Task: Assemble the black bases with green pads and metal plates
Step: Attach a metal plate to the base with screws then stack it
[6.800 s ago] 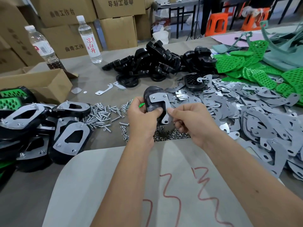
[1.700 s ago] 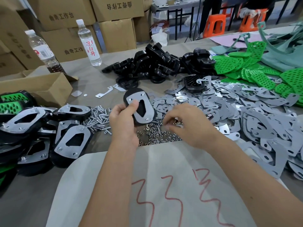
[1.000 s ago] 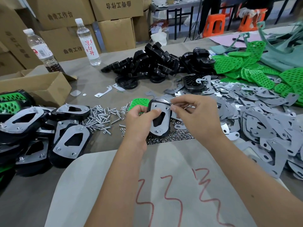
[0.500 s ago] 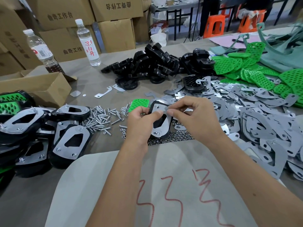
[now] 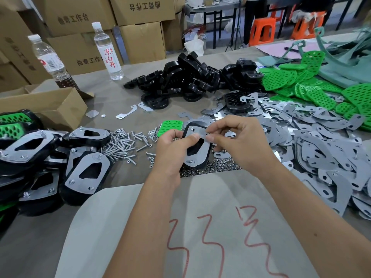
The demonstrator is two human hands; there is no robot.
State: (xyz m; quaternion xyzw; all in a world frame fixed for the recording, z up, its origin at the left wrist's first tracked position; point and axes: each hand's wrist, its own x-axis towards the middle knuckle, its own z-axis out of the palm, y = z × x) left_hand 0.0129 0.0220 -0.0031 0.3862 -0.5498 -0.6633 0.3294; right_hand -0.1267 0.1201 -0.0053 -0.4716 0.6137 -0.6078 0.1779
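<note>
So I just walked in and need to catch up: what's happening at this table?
A person is assembling a black base. The left hand grips it with a metal plate laid on top, while the right hand pinches at the plate's upper edge. Finished units lie at left; loose screws sit nearby.

A: We note stacked cardboard boxes [image 5: 140, 11] along the far left, printed with characters.

B: We log orange stools [image 5: 263, 29], a dark-legged table [image 5: 210, 11] behind; the worktable [image 5: 104, 97] wears grey-brown covering.
</note>
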